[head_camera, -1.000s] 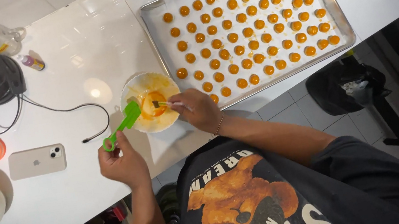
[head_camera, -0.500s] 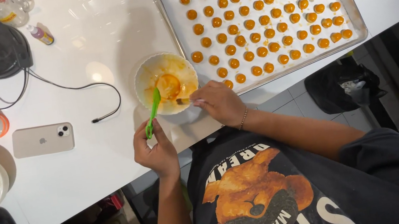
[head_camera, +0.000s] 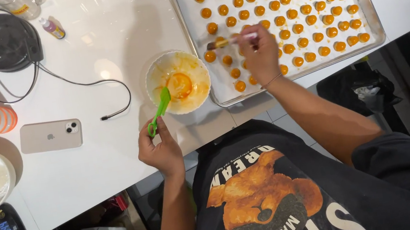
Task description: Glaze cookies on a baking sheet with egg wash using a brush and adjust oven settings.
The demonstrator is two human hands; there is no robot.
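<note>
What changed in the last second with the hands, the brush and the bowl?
The right hand lifted the brush out of the bowl and carried it over the baking tray, tip above the left-hand rows of orange balls. The left hand still grips the green spatula, resting in the bowl. Bowl, tray and phone lie as before.

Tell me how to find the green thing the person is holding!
Look at the white table, just left of the big baking tray. There sits a round white bowl smeared orange. The green spatula leans into it, held by the left hand: the only bright green thing there.
</note>
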